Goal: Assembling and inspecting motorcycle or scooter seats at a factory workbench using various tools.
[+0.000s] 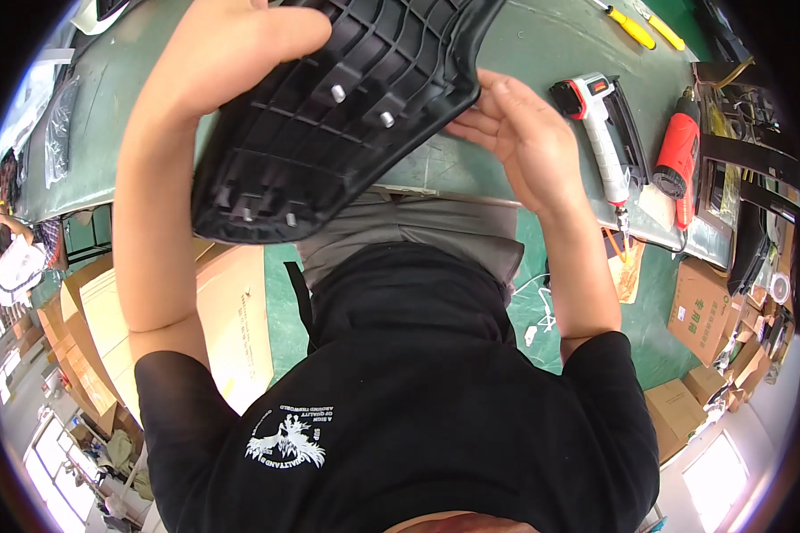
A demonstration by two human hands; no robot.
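A black ribbed plastic shell (329,124), which looks like the underside of a seat, is tilted over the near edge of the table. Several metal studs stick up from it, and a dark soft edging runs round its rim. My left hand (240,44) grips it from the far left side, its thumb over the ribs; the other fingers are cut off by the picture's top edge or hidden. At the right rim, my right hand (524,133) has its thumb and fingers closed on the edging.
On the green table (436,169), a silver-and-black staple gun (603,133) and a red heat gun (680,147) lie to the right. Yellow-handled hand tools (631,28) lie at the far right. Clear plastic wrap (60,133) is at the left. Cardboard boxes (231,320) stand below on both sides.
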